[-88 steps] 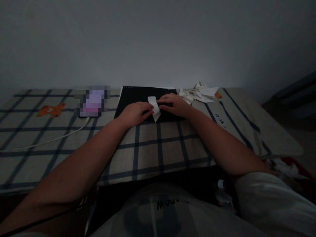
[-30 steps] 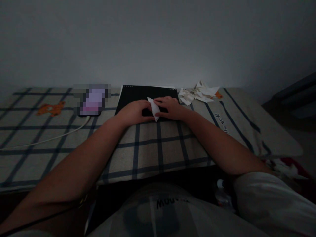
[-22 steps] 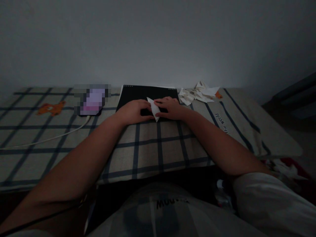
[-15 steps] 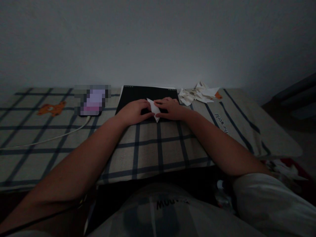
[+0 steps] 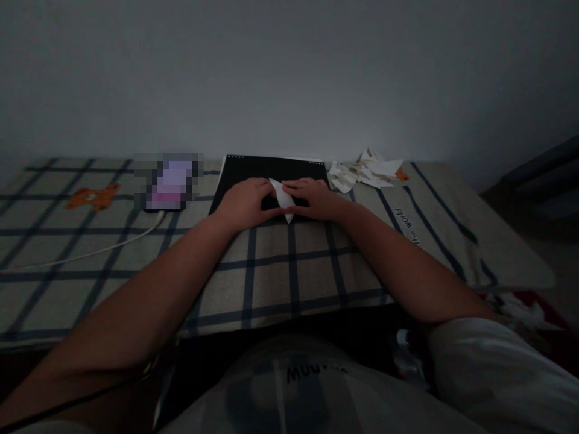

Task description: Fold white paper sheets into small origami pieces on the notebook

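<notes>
A small white folded paper [image 5: 283, 199] with pointed ends lies over the black cover of a notebook or pad [image 5: 244, 170]. From the left, my left hand [image 5: 248, 204] grips the paper, its thumb stretched to the lower part and its fingers at the left edge. Opposite it, my right hand [image 5: 312, 198] holds the paper's right side, with fingers near the upper part and the thumb close to the other thumb. The fingertips partly cover the paper's edges.
Right of the pad is a pile of white folded paper pieces [image 5: 362, 170] with an orange bit beside it. A phone [image 5: 169, 185] with a white cable [image 5: 122, 243] and an orange cutout shape [image 5: 93, 198] lie left on the checked cloth [image 5: 271, 277]. A wall stands behind.
My left thumb has slid slightly right along the lower part of the paper, closer to my right thumb. Both hands stay on the paper.
</notes>
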Demonstrator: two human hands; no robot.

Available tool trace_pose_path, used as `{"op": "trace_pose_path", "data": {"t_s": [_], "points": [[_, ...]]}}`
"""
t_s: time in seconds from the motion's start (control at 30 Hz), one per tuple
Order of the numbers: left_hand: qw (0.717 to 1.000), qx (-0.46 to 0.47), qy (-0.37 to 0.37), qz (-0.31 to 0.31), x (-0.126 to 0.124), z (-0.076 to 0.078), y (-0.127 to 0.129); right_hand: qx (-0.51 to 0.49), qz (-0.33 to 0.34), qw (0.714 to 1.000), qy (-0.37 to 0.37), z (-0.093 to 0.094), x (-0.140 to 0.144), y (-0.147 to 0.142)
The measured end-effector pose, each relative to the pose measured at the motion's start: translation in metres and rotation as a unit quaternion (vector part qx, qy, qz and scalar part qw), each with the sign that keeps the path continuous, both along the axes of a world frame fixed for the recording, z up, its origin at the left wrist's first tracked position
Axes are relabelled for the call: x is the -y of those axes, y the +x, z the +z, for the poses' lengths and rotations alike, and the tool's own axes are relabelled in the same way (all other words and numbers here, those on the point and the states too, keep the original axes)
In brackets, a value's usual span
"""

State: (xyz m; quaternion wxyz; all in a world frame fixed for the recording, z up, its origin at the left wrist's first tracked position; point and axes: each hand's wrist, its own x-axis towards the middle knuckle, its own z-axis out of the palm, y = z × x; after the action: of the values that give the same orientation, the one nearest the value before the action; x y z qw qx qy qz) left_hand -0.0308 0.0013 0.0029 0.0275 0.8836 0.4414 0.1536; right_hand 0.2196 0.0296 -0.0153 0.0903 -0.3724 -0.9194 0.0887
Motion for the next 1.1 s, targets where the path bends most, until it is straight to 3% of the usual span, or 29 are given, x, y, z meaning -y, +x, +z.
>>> {"op": "trace_pose_path", "data": {"t_s": [0.33, 0.57, 0.93, 1.1], "points": [[0.997, -0.014, 0.020, 0.071, 0.002, 0.000, 0.001, 0.019, 0.005, 0.999, 0.036, 0.002, 0.007, -0.002], [0.999, -0.037, 0.008, 0.016, -0.002, -0.005, -0.004, 0.014, 0.027, 0.999, 0.030, 0.004, 0.009, -0.003], [0.998, -0.020, 0.017, 0.052, -0.002, -0.008, -0.004, 0.052, 0.030, 0.998, 0.027, 0.004, 0.011, -0.004], [0.998, -0.053, 0.011, -0.019, -0.003, -0.008, -0.004, 0.060, 0.019, 0.998, 0.022, 0.004, 0.011, -0.007]]}}
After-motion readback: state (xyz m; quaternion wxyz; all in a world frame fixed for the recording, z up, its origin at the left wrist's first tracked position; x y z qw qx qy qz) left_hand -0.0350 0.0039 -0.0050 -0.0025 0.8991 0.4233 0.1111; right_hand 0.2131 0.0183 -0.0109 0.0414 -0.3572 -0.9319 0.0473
